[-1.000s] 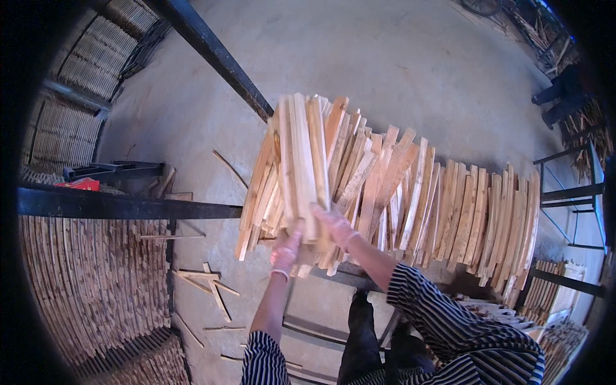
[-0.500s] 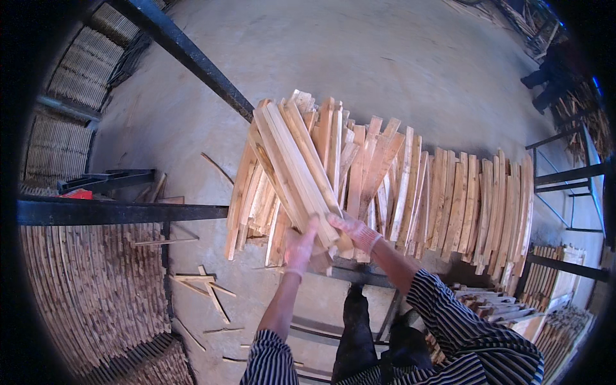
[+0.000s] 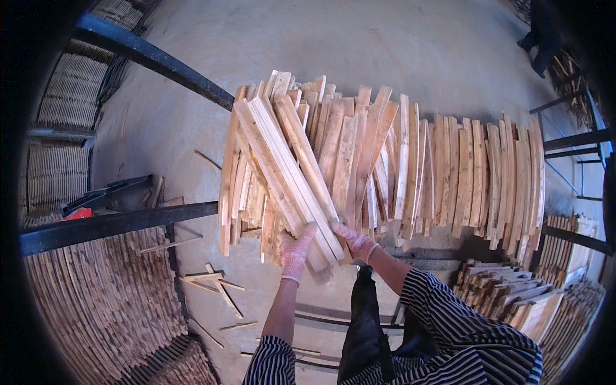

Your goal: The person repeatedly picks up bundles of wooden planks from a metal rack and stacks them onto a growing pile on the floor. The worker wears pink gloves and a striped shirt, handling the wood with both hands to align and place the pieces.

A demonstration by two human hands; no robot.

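A bundle of pale wooden slats [image 3: 287,176] lies slantwise across the left part of a long row of wooden slats [image 3: 449,173]. My left hand [image 3: 296,250], in a pinkish-white knit glove, is closed on the bundle's near end from the left, thumb on top. From the right side my right hand [image 3: 355,241], gloved alike, grips the same end of the bundle. The fingers under the wood are hidden. Beneath the bundle, more slats lie at uneven angles, while those farther right stand side by side more evenly.
Dark metal beams [image 3: 122,228] run in from the left. Tall stacks of sticks [image 3: 102,301] fill the lower left. Loose offcuts [image 3: 218,285] lie on the concrete floor [image 3: 321,38]. Another stack of slats [image 3: 500,289] is at lower right. A person's dark-clothed legs [image 3: 544,38] show at upper right.
The view has shifted slightly. My left hand has moved from nearer the top of the slats to the left side of their near end. Both hands stay on the bundle.
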